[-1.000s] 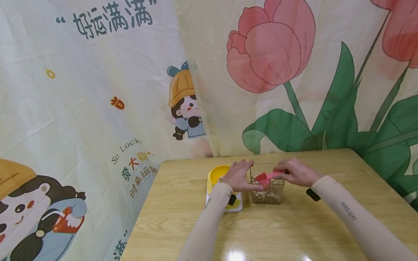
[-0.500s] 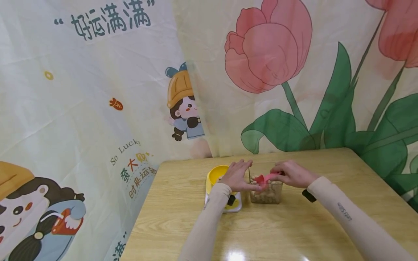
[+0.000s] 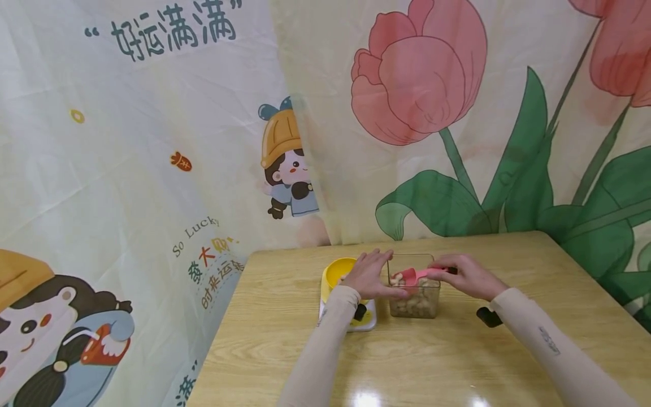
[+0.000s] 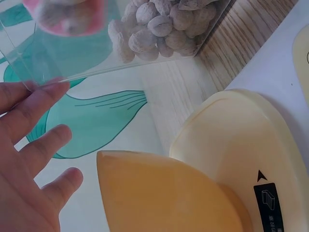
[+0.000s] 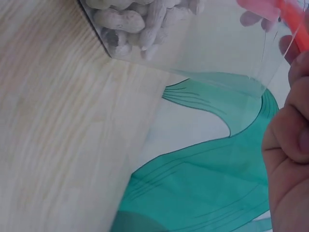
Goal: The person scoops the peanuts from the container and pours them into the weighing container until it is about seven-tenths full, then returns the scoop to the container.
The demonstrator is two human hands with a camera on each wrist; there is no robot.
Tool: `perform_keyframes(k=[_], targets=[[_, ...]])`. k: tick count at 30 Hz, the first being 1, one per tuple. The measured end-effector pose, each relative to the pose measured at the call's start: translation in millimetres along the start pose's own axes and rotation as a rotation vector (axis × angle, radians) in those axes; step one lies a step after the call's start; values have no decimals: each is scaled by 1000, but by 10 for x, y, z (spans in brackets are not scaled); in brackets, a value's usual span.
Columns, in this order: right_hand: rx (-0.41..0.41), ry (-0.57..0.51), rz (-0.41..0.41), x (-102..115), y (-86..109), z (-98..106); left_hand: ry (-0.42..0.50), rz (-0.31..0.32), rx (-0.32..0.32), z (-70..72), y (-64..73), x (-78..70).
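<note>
A clear plastic container on the table holds several unshelled peanuts. My left hand grips its left side, with the thumb across the front and fingertips at the back corner of the rim. The other fingers are spread in the left wrist view. My right hand holds a pink scoop by its handle, the bowl of the scoop inside the container. Peanuts show in the scoop in the left wrist view. Left of the container, partly behind my left hand, a yellow bowl sits on a scale-like white-and-yellow base.
The wooden table reaches back to a printed cloth with tulips and cartoon figures. Its right edge runs diagonally. A dark wrist-worn device is below my right wrist.
The scoop dipped slightly to the left half a second ago, and now it is back to the right and a little higher. My left hand stays at the container.
</note>
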State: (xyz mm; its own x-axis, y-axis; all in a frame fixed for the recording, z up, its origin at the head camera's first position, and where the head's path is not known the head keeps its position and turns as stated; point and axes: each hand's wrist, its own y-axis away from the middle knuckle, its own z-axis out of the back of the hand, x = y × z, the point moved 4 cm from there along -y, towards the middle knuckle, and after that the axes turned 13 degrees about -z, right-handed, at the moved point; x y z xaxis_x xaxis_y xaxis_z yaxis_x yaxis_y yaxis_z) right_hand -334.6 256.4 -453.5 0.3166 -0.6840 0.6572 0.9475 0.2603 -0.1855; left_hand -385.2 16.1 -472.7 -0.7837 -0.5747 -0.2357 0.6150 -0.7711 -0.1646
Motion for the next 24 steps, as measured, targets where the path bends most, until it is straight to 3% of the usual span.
perform_keyframes(k=[13, 24], targets=[[-150, -110, -128, -248, 230, -40, 21, 23, -5, -26, 23, 6], [-197, -154, -214, -423, 350, -3, 57, 16, -12, -33, 21, -13]])
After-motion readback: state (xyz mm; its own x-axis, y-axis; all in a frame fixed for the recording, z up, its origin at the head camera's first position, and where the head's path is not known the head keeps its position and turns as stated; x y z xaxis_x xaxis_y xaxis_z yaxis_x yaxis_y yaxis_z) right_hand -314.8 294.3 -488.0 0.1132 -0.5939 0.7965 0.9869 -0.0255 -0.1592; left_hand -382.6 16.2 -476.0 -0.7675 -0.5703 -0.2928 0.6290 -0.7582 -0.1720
